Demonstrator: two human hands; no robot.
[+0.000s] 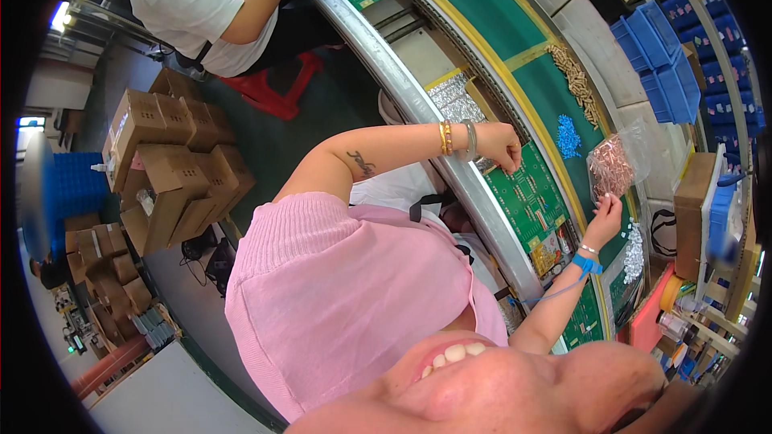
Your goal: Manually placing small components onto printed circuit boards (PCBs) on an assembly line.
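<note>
My left hand (504, 147), with bracelets at its wrist, is over a green circuit board (527, 197) on the conveyor line. Its thumb and fingers are pinched together close to the board's upper edge; whatever is between them is too small to make out. My right hand (605, 217) wears a blue wrist strap (588, 264). Its fingers are bent together beside an open clear bag of thin copper-coloured parts (611, 167); what they hold is not plain. Small parts stand on the board, with a yellowish section (546, 255) at its lower end.
Blue parts (568, 137), tan cylindrical parts (575, 84) and whitish parts (634, 253) lie in piles along the green strip beyond the rail. Blue bins (663, 60) stand behind. Another person (193, 12) sits farther up the line. Cardboard boxes (177, 161) are stacked at left.
</note>
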